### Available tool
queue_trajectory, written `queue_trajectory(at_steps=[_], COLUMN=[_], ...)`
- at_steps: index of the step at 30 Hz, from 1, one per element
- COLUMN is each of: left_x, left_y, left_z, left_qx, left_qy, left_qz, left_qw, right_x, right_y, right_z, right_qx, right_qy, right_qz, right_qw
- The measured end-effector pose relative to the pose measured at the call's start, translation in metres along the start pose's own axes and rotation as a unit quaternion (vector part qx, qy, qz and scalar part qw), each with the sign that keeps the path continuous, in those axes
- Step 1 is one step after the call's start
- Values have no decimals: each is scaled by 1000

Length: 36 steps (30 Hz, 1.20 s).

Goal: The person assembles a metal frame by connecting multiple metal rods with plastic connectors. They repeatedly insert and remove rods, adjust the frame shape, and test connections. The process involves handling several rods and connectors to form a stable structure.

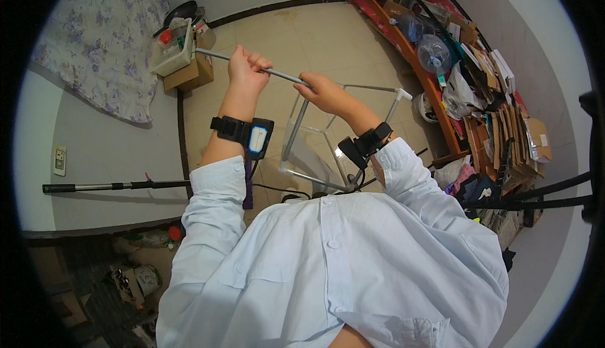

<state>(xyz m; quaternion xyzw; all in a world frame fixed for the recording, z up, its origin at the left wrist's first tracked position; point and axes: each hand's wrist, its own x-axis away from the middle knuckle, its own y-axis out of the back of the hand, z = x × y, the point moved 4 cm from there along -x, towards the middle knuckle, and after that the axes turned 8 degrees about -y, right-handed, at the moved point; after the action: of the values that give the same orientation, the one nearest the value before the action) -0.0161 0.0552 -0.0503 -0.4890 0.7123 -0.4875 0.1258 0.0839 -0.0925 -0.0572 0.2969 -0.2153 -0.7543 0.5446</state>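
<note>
My left hand point(247, 69) is closed round a thin grey metal tube point(282, 75), whose free end points toward the upper left. My right hand point(324, 92) grips near the other end of that tube, with its thumb along it. There the tube meets a grey tubular frame point(373, 87) standing in front of my body; my fingers hide the joint. A white plastic corner connector point(403, 94) sits at the frame's right upper corner. Black straps with small devices are on both my wrists.
A wooden bed frame point(413, 64) loaded with cardboard, bags and a clear plastic bottle point(433, 53) stands at right. At upper left, a white bin point(175, 59) rests on a cardboard box point(191, 74). A black pole point(116, 186) extends from the left, beside a flowered curtain point(104, 30).
</note>
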Motion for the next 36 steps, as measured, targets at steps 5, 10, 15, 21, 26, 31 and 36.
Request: queue_trajectory(at_steps=[5, 10, 15, 21, 26, 31, 36], left_x=[-13, -24, -21, -18, 24, 32, 17], left_y=[7, 13, 3, -34, -34, -31, -21], left_z=[1, -1, -96, -6, 72, 104, 98], left_qx=[9, -55, 53, -316, -608, -596, -601], left_qy=[20, -3, -100, -108, 40, 157, 144], left_qz=[-1, -104, -11, 241, 345, 395, 367], left_qw=[1000, 993, 993, 911, 714, 682, 695], right_x=[-1, 6, 36, 17, 18, 20, 22], right_y=[-2, -1, 44, 42, 51, 40, 47], right_z=[2, -3, -37, -36, -58, -80, -84], right_qx=[99, 159, 186, 113, 25, -291, -235], right_qy=[65, 122, 8, 98, -53, -134, -75], right_qz=[-71, -140, -138, -157, -210, -152, -150], right_qw=[990, 970, 973, 976, 976, 935, 957])
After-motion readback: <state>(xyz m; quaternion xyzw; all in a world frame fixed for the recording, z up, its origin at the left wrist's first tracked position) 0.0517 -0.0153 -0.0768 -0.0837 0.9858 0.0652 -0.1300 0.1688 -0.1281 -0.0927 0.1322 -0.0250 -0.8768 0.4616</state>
